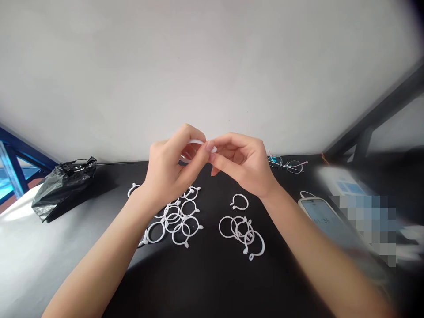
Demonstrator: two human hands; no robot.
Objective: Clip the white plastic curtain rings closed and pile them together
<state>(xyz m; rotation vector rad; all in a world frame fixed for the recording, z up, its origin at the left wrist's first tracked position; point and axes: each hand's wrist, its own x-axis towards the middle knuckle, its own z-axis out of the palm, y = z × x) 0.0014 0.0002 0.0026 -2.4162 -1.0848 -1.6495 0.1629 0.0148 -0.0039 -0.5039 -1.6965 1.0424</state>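
Note:
Both of my hands are raised above a black table [212, 274] and meet at the fingertips. My left hand [168, 170] and my right hand [241, 163] pinch one white plastic ring [195, 143] between them; most of the ring is hidden by the fingers. Below the left hand lies a pile of several white rings [177, 218]. A smaller cluster of white rings [243, 232] lies below the right hand, with a single ring [240, 202] just behind it.
A crumpled black plastic bag [62, 185] sits at the table's left end. Wire-framed glasses [285, 164] lie at the back right. A phone [323, 216] with a lit screen rests by my right forearm. A white wall stands behind the table.

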